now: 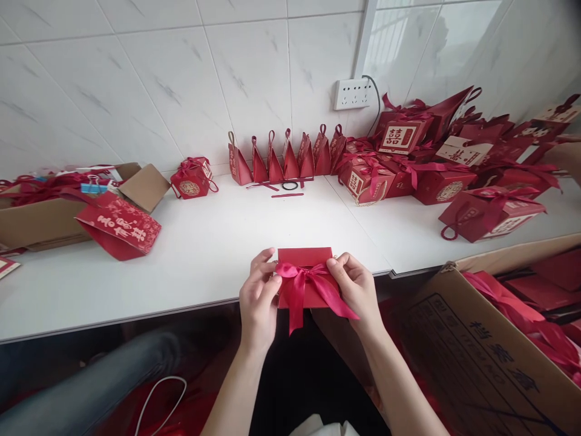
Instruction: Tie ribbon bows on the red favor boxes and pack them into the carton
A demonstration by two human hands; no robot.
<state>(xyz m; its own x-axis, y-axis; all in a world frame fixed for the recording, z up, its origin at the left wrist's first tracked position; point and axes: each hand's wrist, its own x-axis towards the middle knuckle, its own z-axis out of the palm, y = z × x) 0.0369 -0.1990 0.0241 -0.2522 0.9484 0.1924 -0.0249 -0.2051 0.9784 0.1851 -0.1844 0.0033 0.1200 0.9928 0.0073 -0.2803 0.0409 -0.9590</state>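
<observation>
Between my two hands, at the near edge of the table, is a small red gift box (305,297) with a pink-red ribbon bow (305,275) across its top. My left hand (261,297) grips the box and bow on the left side, thumb on the ribbon's left loop. On the other side my right hand (356,287) is closed on the bow's right loop, thumb and forefinger together. Two ribbon tails hang down over the front of the box. Part of a thin gold chain shows at the box's sides.
Several triangular red boxes (289,158) stand along the tiled wall. Finished-looking bowed boxes (403,136) are piled at the right. A cardboard carton (481,339) of red items sits lower right; another carton (40,224) is at left beside a red box (124,227). A black ring (289,185) lies mid-table.
</observation>
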